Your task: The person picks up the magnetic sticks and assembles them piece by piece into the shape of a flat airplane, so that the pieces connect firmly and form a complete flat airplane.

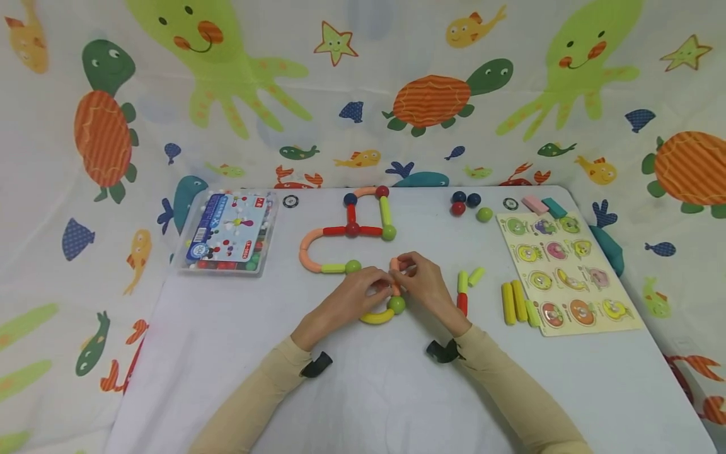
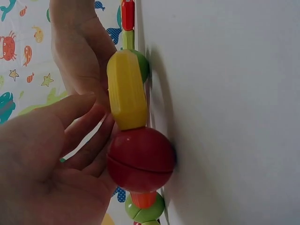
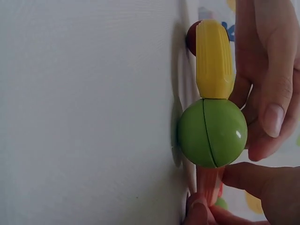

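My right hand (image 1: pixel 422 277) pinches an orange rod (image 3: pixel 209 180) just beyond a green ball (image 3: pixel 213 133). Beside that rod, my left hand (image 1: pixel 357 293) keeps its fingers loosely extended, the tips overlapping it in the head view. A curved yellow rod (image 1: pixel 377 317) joins the green ball to a red ball (image 2: pixel 140 159), which the left hand covers from above. Past the red ball, an orange piece (image 2: pixel 143 199) leads to another green ball (image 1: pixel 353 267). From there the chain runs through a light green rod (image 1: pixel 333 268) and orange curves (image 1: pixel 306 249) to red rods (image 1: pixel 334 231).
A clear box (image 1: pixel 227 233) of pieces stands at left. Loose balls (image 1: pixel 466 199) lie at the back. Short green and red rods (image 1: pixel 462 293) lie right of my hands, with yellow rods (image 1: pixel 513 302) beside a fruit puzzle board (image 1: pixel 567 271). Pink and teal blocks (image 1: pixel 534 204) touch its top.
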Demonstrator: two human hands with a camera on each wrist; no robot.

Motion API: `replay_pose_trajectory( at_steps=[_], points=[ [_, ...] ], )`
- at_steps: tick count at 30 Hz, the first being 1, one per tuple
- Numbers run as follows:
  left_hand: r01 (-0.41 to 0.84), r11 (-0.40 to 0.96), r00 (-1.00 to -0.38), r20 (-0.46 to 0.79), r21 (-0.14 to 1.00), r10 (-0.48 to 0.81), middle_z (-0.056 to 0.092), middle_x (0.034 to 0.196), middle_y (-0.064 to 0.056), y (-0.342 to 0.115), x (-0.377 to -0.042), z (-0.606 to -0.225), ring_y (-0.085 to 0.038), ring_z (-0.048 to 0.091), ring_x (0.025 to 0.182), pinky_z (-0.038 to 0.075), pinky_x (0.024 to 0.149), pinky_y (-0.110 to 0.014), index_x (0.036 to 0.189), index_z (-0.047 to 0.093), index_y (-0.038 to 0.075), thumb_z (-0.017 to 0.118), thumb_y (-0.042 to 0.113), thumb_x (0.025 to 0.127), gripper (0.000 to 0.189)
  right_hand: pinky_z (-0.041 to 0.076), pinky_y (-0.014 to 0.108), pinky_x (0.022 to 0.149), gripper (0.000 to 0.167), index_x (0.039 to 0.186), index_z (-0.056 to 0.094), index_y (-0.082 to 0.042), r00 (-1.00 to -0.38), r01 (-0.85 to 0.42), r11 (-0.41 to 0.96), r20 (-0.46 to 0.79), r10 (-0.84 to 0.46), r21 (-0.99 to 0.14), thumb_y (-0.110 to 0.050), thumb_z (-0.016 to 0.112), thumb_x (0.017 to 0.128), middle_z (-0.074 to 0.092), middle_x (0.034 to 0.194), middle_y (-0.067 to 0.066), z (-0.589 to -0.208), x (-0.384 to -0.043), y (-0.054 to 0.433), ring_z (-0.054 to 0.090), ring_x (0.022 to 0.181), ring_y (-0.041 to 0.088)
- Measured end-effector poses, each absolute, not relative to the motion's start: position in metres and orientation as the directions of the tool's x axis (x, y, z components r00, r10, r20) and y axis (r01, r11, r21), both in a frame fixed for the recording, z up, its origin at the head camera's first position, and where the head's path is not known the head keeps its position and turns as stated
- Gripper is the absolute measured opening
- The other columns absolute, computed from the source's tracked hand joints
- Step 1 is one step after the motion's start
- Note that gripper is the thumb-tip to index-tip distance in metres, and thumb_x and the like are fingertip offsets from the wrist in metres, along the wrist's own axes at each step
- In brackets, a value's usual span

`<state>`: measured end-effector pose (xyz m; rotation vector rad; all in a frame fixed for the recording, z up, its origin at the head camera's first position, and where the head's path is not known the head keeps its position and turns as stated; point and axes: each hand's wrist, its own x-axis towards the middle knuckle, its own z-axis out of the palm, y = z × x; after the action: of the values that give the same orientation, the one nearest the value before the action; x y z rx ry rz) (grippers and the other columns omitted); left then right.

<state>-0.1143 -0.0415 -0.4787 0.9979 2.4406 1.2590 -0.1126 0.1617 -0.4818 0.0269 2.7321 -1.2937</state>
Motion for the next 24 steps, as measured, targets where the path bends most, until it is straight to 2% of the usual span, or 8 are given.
replay_pose_trajectory(
  at_steps=[7,10,13,16,19,22,24],
  points=[
    [0.463,0.394,-0.738,0.099,0.794,0.668,0.068,0.102,0.005,-0.041,-0.117,-0.478,-0.007,0.061,0.095,0.055,0.090,-0.027,0.119,0.071,0.011,0.072,0.019,0.096,0.024,0.049,0.027,0.070,0.037,0.121,0.065,-0.007,-0.991,0.057,0.659,-0.122,-0.053,-0.750,-0.030,0.073,0.094,0.068,0.105,0.009,-0.481,-0.116,0.162,0.064,0.087,0.022],
    [0.447,0.402,-0.744,0.082,0.799,0.663,0.068,0.102,0.005,-0.039,-0.119,-0.477,-0.008,0.062,0.095,0.055,0.092,-0.028,0.117,0.072,0.011,0.071,0.017,0.096,0.022,0.052,0.027,0.070,0.039,0.124,0.064,-0.007,-0.990,0.056,0.662,-0.125,-0.057,-0.747,-0.032,0.071,0.095,0.069,0.106,0.009,-0.478,-0.120,0.166,0.066,0.090,0.022],
    [0.445,0.410,-0.747,0.078,0.796,0.660,0.069,0.104,0.002,-0.037,-0.122,-0.476,-0.010,0.064,0.096,0.055,0.092,-0.028,0.118,0.071,0.009,0.070,0.016,0.097,0.022,0.056,0.033,0.074,0.040,0.126,0.064,-0.006,-0.995,0.049,0.660,-0.092,-0.031,-0.750,-0.032,0.070,0.096,0.070,0.106,0.010,-0.471,-0.126,0.178,0.069,0.094,0.025],
    [0.449,0.419,-0.751,0.079,0.789,0.656,0.070,0.104,0.000,-0.036,-0.125,-0.477,-0.011,0.064,0.095,0.055,0.090,-0.027,0.118,0.070,0.008,0.069,0.015,0.098,0.022,0.057,0.038,0.080,0.038,0.126,0.066,-0.005,-0.999,0.047,0.653,-0.028,0.039,-0.756,-0.029,0.069,0.097,0.071,0.107,0.012,-0.462,-0.136,0.201,0.069,0.098,0.027],
    [0.448,0.424,-0.750,0.073,0.787,0.657,0.069,0.102,0.001,-0.034,-0.127,-0.478,-0.011,0.064,0.094,0.055,0.090,-0.026,0.117,0.069,0.009,0.068,0.016,0.098,0.020,0.054,0.032,0.081,0.037,0.127,0.065,-0.005,-0.985,0.080,0.647,0.039,0.167,-0.758,-0.028,0.067,0.098,0.070,0.112,0.014,-0.453,-0.149,0.235,0.066,0.103,0.028],
    [0.449,0.430,-0.745,0.063,0.783,0.664,0.068,0.099,0.001,-0.032,-0.129,-0.479,-0.011,0.063,0.093,0.055,0.091,-0.027,0.115,0.069,0.009,0.067,0.017,0.099,0.019,0.049,0.025,0.078,0.037,0.129,0.064,-0.004,-0.948,0.110,0.639,0.114,0.299,-0.762,-0.026,0.065,0.099,0.069,0.117,0.016,-0.449,-0.163,0.269,0.065,0.107,0.030],
    [0.445,0.436,-0.743,0.051,0.782,0.668,0.068,0.098,0.002,-0.032,-0.129,-0.480,-0.011,0.062,0.092,0.054,0.090,-0.027,0.115,0.069,0.010,0.067,0.018,0.099,0.018,0.048,0.026,0.080,0.038,0.131,0.064,-0.003,-0.922,0.126,0.640,0.149,0.358,-0.758,-0.024,0.064,0.099,0.068,0.122,0.017,-0.449,-0.172,0.288,0.063,0.112,0.031]
  ],
)
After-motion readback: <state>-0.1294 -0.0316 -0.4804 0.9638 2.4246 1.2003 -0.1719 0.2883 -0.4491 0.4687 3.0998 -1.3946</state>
